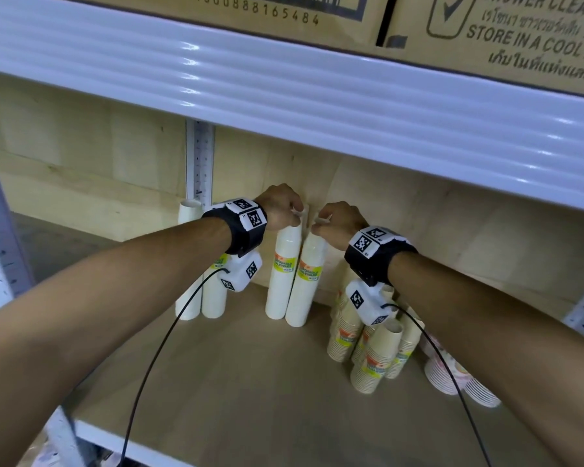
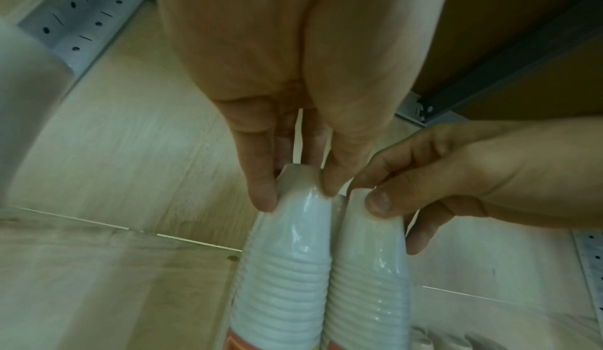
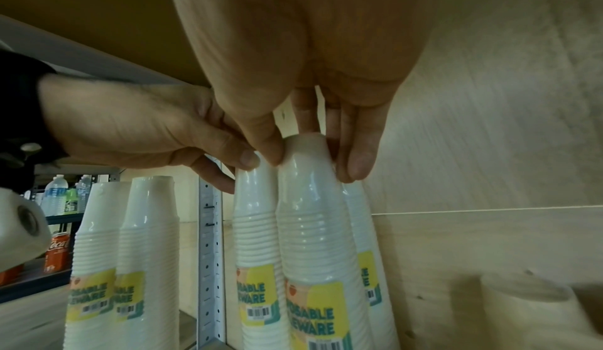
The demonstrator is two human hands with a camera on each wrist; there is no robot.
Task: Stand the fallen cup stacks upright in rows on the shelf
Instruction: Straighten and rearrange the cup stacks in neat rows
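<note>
Two tall white plastic-wrapped cup stacks stand upright side by side near the back wall of the wooden shelf [image 1: 243, 392]. My left hand [image 1: 292, 214] pinches the top of the left stack [image 1: 282, 278], thumb and fingers curled round its tip [image 2: 296, 190]. My right hand [image 1: 321, 224] pinches the top of the right stack [image 1: 305, 288] in the same way [image 3: 313, 162]. In the right wrist view a third white stack [image 3: 370, 252] stands just behind the right one. The two hands nearly touch.
Two more white stacks [image 3: 124, 239] stand upright to the left, by the perforated metal post [image 1: 201, 156]. Cream paper cup stacks [image 1: 375, 355] and pink patterned ones [image 1: 452, 379] cluster at the right. The upper shelf's white edge [image 1: 284, 85] hangs low overhead.
</note>
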